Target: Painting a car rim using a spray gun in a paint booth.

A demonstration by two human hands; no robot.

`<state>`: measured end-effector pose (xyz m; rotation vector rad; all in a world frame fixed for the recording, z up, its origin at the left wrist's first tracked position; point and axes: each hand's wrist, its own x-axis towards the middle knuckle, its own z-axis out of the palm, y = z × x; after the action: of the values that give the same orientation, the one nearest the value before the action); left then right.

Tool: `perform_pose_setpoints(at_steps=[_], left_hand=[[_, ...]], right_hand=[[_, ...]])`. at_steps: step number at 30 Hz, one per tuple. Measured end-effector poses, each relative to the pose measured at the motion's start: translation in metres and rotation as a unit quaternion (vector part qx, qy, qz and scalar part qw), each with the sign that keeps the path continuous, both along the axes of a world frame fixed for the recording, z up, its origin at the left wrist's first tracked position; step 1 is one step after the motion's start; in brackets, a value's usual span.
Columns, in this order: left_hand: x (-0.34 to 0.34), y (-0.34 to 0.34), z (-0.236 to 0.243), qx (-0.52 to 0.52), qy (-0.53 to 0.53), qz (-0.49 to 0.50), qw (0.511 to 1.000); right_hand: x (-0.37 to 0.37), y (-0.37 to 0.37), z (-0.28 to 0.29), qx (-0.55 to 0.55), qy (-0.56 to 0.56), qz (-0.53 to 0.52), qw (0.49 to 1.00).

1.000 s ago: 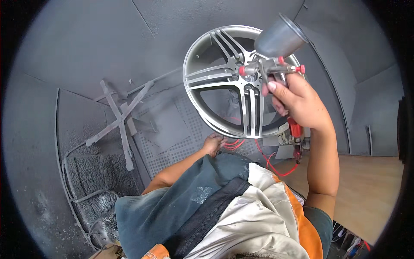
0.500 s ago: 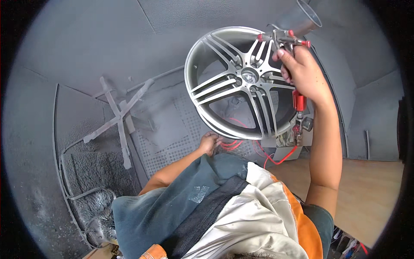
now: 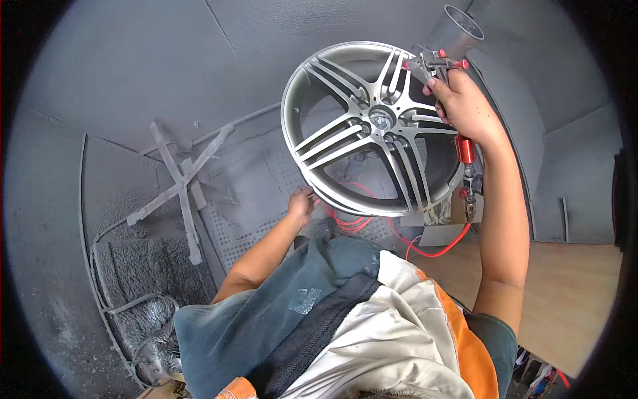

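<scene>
Right hand (image 3: 465, 106) grip clamped on spray gun (image 3: 435, 63), nozzle pointing left at wheel (image 3: 372, 126); left hand (image 3: 302, 203) grips its lower rim.

1. This is a paint-spraying booth in a wheel workshop.
2. Grey overspray coats the walls (image 3: 133, 80) all round, crusting thickly on the cross-shaped stand (image 3: 181, 187).
3. A perforated grating (image 3: 266, 199) covers the booth floor.
4. A spray gun (image 3: 442, 56) with a metal cup, fed by a red hose (image 3: 438, 249), points at a silver alloy wheel (image 3: 372, 126).
</scene>
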<state>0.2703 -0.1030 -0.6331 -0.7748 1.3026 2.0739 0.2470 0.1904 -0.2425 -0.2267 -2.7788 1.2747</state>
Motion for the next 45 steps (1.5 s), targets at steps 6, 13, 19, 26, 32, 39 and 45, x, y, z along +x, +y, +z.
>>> perform_pose_setpoints(at_steps=[6, 13, 19, 26, 32, 39, 45], left_hand=[[0.0, 0.002, 0.005, -0.004, 0.002, -0.025, 1.0], [0.002, 0.001, 0.0, -0.009, -0.006, -0.034, 0.999], [0.01, 0.003, -0.003, -0.006, -0.012, -0.046, 0.999], [0.028, 0.016, -0.004, 0.013, -0.018, -0.057, 0.998], [0.047, 0.029, -0.004, 0.012, -0.046, -0.111, 0.993], [0.051, 0.032, 0.0, 0.025, -0.055, -0.214, 0.975], [0.041, 0.019, -0.017, 0.049, -0.012, -0.115, 0.992]], right_hand=[[-0.009, -0.004, 0.01, -0.052, 0.003, -0.006, 0.999], [-0.039, 0.005, 0.023, -0.101, 0.022, 0.011, 0.995], [-0.053, 0.028, 0.01, -0.099, -0.032, -0.011, 0.994], [-0.037, 0.018, 0.011, -0.035, -0.045, -0.018, 0.998], [-0.028, -0.014, 0.002, -0.037, -0.032, 0.042, 0.998], [-0.035, -0.015, -0.03, 0.197, 0.136, 0.05, 0.97], [-0.023, -0.027, -0.023, 0.246, 0.155, 0.034, 0.956]])
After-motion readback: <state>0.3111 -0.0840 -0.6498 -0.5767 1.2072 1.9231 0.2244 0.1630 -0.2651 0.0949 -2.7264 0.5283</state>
